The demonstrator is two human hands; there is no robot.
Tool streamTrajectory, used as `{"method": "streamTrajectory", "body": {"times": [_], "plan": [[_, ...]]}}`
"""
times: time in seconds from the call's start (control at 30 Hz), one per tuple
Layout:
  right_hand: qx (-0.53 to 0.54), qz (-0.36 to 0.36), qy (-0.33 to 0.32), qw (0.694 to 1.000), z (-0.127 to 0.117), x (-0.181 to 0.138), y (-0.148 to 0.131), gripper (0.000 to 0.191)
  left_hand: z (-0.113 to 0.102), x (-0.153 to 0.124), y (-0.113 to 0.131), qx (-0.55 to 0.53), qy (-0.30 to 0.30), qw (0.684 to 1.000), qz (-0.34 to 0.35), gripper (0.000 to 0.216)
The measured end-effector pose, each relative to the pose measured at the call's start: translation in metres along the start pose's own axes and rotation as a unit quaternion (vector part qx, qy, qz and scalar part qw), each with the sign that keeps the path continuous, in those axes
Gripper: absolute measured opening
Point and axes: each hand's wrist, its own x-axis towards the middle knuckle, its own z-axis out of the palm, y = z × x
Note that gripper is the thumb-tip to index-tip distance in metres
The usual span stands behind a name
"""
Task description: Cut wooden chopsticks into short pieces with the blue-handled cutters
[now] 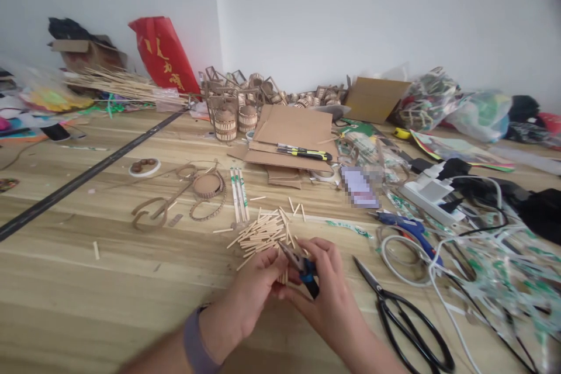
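Observation:
My right hand [331,283] grips a pair of pliers [307,274] with dark and blue handles, its jaws pointing up and left. Beside it my left hand [248,292] has its fingers closed round a few short wooden sticks [283,276], partly hidden by the fingers. The jaws are close to the left fingertips; whether they clamp a stick I cannot tell. Just beyond both hands lies a loose heap of short wooden sticks [263,232]. To the right of my right hand rest black-handled scissors [394,310], blades partly apart.
A blue glue gun [407,228], white cable and power strip [432,196] lie to the right. Cardboard sheets [295,125] with utility knives [302,152] are ahead, near small stick-sided lanterns [225,125]. A round cardboard piece [207,185] lies left of centre; a dark bar [96,172] crosses the left.

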Motion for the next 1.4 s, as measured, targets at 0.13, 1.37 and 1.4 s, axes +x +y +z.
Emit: {"method": "streamTrajectory", "body": {"times": [0.13, 1.37, 1.4], "plan": [[-0.005, 0.005, -0.009, 1.0, 0.008, -0.003, -0.001, 0.073, 0.006, -0.003, -0.003, -0.004, 0.005, 1.0, 0.027, 0.037], [0.587, 0.383, -0.257, 0.665, -0.023, 0.008, -0.019, 0.034, -0.007, 0.0, 0.007, 0.011, -0.024, 0.999, 0.042, 0.042], [0.547, 0.372, -0.252, 0.707, -0.028, 0.01, -0.017, 0.034, -0.009, 0.0, 0.008, 0.04, -0.015, 0.997, 0.06, 0.041]]}}
